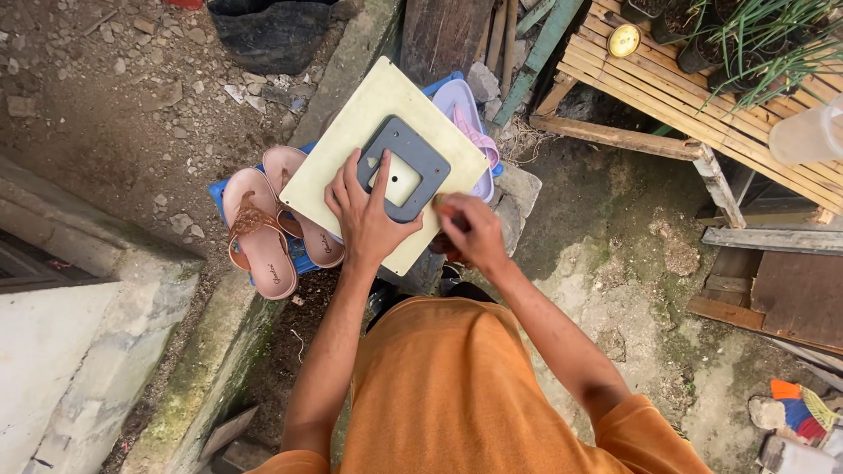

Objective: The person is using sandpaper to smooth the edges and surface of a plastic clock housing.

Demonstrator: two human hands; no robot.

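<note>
Left hand (364,215) is lying flat with fingers spread across the grey square frame (403,168), pressing it down onto the pale cream board (351,132); judged as a hold-down so the frame is not sliding while the other hand is working at its edge. The frame is sitting near the middle of the board, turned slightly, with a rounded square opening showing the cream surface through it.

Right hand (470,230) is curled closed at the frame's lower right corner, fingertips bunched as if pinching something small; what it is pinching, if anything, cannot be told from this view.

The board is resting across a blue crate (230,195), which is serving as a raised work surface. Brown sandals (263,228) are lying on the crate just beside the board's left edge, partly tucked under it. A lilac slipper (470,123) with a pink strap is showing past the board's right edge.

Labels: pale script is running along the sandal insoles, too small to matter. A small round yellow lid or tin (624,40) is sitting on the bamboo slatted bench (702,96) at upper right, well apart from the hands. A translucent plastic container (812,132) is standing at the far right edge. No signs are visible
</note>
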